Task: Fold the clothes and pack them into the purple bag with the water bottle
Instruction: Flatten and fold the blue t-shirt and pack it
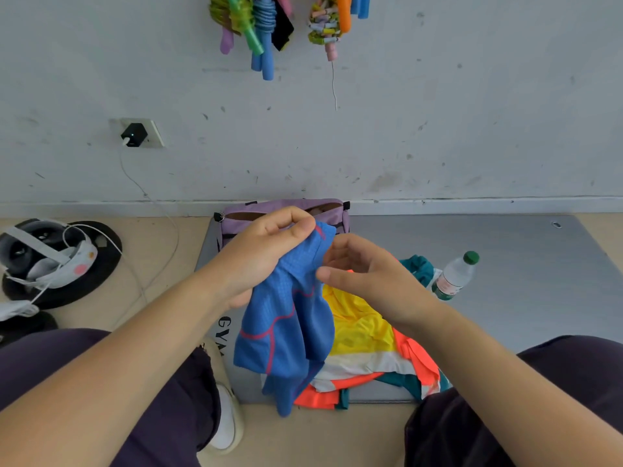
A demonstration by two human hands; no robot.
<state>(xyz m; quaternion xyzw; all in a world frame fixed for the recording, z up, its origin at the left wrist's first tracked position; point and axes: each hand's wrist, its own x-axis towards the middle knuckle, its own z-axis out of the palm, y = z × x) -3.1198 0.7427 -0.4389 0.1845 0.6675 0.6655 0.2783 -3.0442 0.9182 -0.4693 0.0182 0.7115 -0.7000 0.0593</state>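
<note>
A blue shirt (286,318) with thin pink seam lines hangs in mid-air in front of the person, its long axis running nearly straight up and down, top edge raised toward the wall and loose bottom end drooping toward the person's knees. The left hand (266,251) pinches the shirt's top edge between thumb and curled fingers. The right hand (364,271) sits just beside the shirt's upper right edge, fingers loosely spread; the cloth hides whether its fingertips touch the fabric, so its grip cannot be told.

Below and behind the shirt lies a crumpled pile (367,345) of yellow, white, orange and teal clothes on a grey mat (505,264). The shirt covers the pile's left part, so the separate pieces are hard to count.

The purple bag (286,214) stands at the mat's far edge against the wall, its top zip open to a dark inside. The hands hide its lower front.

A clear water bottle (455,276) with a green cap lies tilted on the mat, to the right of the pile, cap pointing away to the upper right.

Black letters on the mat are partly covered by the shirt. To the left on the floor rests a white headset (47,254) on a black disc. Bright skipping ropes (266,25) hang on the wall, cut off by the top edge.
</note>
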